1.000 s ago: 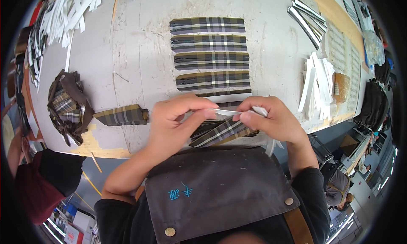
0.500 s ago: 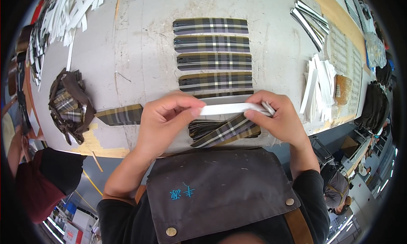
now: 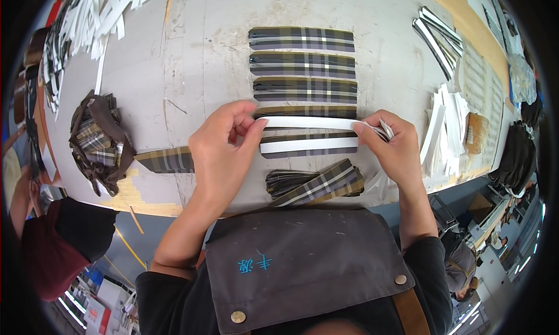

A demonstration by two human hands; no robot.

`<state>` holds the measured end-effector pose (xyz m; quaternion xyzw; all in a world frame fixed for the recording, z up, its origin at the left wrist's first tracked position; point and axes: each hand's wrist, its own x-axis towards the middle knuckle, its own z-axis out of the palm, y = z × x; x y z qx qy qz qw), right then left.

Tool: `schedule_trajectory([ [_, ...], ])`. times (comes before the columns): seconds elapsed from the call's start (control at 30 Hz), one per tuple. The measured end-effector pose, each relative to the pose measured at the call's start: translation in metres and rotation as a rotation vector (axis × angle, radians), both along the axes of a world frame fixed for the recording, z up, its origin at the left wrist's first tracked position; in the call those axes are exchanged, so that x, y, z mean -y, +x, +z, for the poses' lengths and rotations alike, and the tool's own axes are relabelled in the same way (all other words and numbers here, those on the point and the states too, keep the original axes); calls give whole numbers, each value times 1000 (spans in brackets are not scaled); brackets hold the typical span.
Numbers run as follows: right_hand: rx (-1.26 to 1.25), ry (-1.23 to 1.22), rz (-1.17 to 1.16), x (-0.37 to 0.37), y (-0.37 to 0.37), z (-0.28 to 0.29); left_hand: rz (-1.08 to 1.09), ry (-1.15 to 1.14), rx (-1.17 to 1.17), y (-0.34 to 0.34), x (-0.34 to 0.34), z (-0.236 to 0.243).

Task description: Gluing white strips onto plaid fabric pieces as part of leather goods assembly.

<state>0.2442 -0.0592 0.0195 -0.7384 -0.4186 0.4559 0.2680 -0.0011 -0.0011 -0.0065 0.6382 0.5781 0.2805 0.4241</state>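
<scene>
At the left edge, beyond the table (image 3: 204,61), stands another person in a dark red top (image 3: 55,253). On the table's far left lies a loose heap of white strips (image 3: 110,12), one of them trailing toward the near side. Nearer on the left sits a bundle of plaid cloth (image 3: 99,140) wound about with a brown band, and just right of it a single plaid piece (image 3: 165,160) lies flat, its right end hidden behind the left hand (image 3: 227,142). That hand pinches the left end of a white strip (image 3: 308,122) between thumb and forefinger, the other fingers curled. Drawn out level, the strip spans both hands above the fourth of five plaid pieces (image 3: 305,90) laid in a column from far to near; whether it touches the cloth I cannot tell. On the nearest piece rests a second white strip (image 3: 308,145), and nearer still is a stack of folded plaid (image 3: 317,183). The right hand (image 3: 394,150) pinches the held strip's right end, with more white strips (image 3: 386,129) tucked among its fingers. Farther right lie a pile of white strips (image 3: 443,122), a far bundle of black and white strips (image 3: 437,41) and a yellowish-brown block (image 3: 477,132).
</scene>
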Motion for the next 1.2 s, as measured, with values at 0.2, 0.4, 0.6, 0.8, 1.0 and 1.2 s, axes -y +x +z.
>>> schedule_trajectory([
  [0.2,175,47,22,-4,-2,-7,-38,123,-60,3,-5,-8],
  [0.4,156,40,-23,-6,-2,-7,-82,106,-93,1,-9,-6],
  [0.6,212,42,16,-8,-2,-7,-76,52,-70,0,-11,-2],
  [0.8,223,100,18,-6,-1,-13,-162,95,-90,-2,-10,1],
  [1.0,271,77,32,-7,-3,-14,-183,122,-124,-4,-9,-1],
  [1.2,357,81,71,-9,-5,-9,-209,122,-141,-5,-11,0],
])
